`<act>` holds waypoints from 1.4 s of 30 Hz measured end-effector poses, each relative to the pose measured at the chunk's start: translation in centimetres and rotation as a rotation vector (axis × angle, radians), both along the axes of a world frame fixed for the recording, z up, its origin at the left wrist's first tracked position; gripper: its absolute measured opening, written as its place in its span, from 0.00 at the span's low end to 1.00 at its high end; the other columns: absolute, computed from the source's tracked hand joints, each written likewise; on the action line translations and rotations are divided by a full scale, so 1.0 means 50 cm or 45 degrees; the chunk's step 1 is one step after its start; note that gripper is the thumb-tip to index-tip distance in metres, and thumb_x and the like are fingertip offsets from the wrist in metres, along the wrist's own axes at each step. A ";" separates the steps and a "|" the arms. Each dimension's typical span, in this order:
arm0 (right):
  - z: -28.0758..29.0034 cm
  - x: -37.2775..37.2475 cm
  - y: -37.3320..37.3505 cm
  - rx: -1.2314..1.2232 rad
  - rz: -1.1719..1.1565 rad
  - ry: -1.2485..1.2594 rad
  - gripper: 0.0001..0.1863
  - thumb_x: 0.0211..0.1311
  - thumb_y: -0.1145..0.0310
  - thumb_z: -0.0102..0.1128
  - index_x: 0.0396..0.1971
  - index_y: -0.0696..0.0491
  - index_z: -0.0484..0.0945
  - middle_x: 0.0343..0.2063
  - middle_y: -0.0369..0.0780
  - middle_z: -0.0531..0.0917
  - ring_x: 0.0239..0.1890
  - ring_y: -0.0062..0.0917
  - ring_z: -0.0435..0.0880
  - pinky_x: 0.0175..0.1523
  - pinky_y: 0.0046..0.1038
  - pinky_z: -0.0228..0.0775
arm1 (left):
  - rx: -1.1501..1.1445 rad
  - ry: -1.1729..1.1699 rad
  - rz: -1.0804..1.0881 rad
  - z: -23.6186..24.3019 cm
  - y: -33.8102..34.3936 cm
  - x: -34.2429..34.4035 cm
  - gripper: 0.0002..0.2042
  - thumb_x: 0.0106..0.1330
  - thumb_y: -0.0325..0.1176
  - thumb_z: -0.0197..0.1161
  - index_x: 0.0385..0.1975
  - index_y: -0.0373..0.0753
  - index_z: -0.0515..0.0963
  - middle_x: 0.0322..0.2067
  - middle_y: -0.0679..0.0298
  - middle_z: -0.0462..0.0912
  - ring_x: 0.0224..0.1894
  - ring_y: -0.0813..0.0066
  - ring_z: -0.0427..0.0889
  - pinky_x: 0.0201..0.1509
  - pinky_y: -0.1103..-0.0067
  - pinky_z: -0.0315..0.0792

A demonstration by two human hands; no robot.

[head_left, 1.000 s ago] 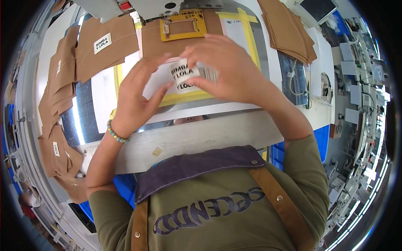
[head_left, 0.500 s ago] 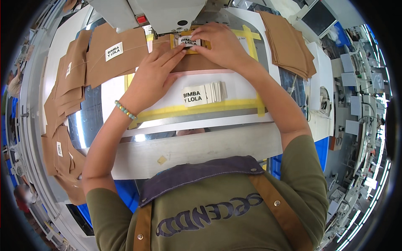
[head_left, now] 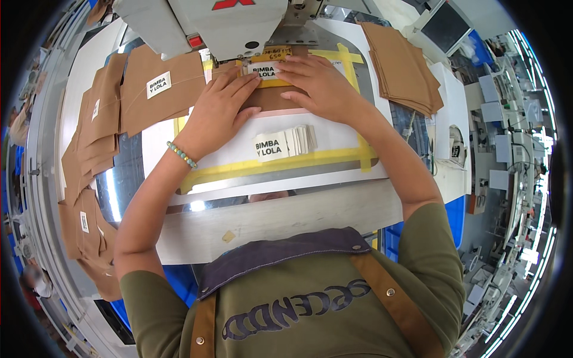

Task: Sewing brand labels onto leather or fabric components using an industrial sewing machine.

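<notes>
Under the sewing machine head (head_left: pixel 230 24), a white label (head_left: pixel 256 71) with black print lies inside a yellow frame (head_left: pixel 285 84), on a piece of brown material (head_left: pixel 271 98). My left hand (head_left: pixel 219 112) is laid flat from the left, fingers stretched, its fingertips at the label's left edge and lower side. From the right, my right hand (head_left: pixel 325 89) rests its spread fingertips on the frame and the label's right end. Neither hand grips anything. Nearer me, a fanned row of white labels (head_left: pixel 276 145) lies on the white sheet (head_left: pixel 239 170).
Brown pieces with labels (head_left: pixel 179 98) spread along the left side and hang over the table's edge. A stack of brown pieces (head_left: pixel 400 71) sits at the right, by a small screen (head_left: pixel 444 25). Yellow tape (head_left: pixel 280 156) borders the white sheet.
My right hand's fingers have flattened and spread, with the thumb drawn away from the label. My left hand stays nearly in place beside it. The view has shifted slightly.
</notes>
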State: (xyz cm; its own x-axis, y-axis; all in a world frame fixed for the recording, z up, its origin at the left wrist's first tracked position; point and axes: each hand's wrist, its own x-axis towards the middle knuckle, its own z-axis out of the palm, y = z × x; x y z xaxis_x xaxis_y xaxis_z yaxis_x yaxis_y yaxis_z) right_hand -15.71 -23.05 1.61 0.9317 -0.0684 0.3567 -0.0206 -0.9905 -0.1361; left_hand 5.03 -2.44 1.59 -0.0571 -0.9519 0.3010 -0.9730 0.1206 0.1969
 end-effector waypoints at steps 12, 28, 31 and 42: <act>0.001 0.052 0.008 -0.079 0.162 0.090 0.20 0.72 0.71 0.60 0.61 0.54 0.85 0.66 0.38 0.84 0.70 0.35 0.79 0.72 0.36 0.74 | 0.007 0.068 -0.002 0.026 0.024 0.005 0.27 0.73 0.35 0.69 0.71 0.37 0.76 0.69 0.56 0.79 0.75 0.49 0.71 0.78 0.59 0.67; 0.019 0.068 0.011 -0.038 0.110 0.152 0.22 0.72 0.76 0.54 0.61 0.48 0.87 0.66 0.34 0.85 0.69 0.33 0.78 0.73 0.37 0.73 | -0.318 2.511 -1.501 0.291 0.114 -0.406 0.16 0.82 0.30 0.53 0.62 0.30 0.80 0.59 0.41 0.85 0.57 0.45 0.87 0.62 0.57 0.80; 0.017 0.067 0.013 -0.040 0.097 0.149 0.21 0.73 0.76 0.54 0.61 0.50 0.86 0.66 0.34 0.85 0.69 0.33 0.79 0.73 0.37 0.74 | -0.243 2.451 -1.822 0.313 0.112 -0.460 0.24 0.79 0.23 0.51 0.73 0.30 0.74 0.67 0.44 0.81 0.65 0.49 0.83 0.70 0.64 0.76; 0.011 0.088 0.015 -0.018 0.027 0.097 0.20 0.74 0.75 0.56 0.60 0.49 0.87 0.67 0.33 0.85 0.67 0.33 0.81 0.72 0.36 0.75 | 0.283 2.225 -1.936 0.244 0.174 -0.353 0.22 0.76 0.20 0.56 0.68 0.35 0.80 0.56 0.54 0.88 0.59 0.55 0.86 0.59 0.66 0.80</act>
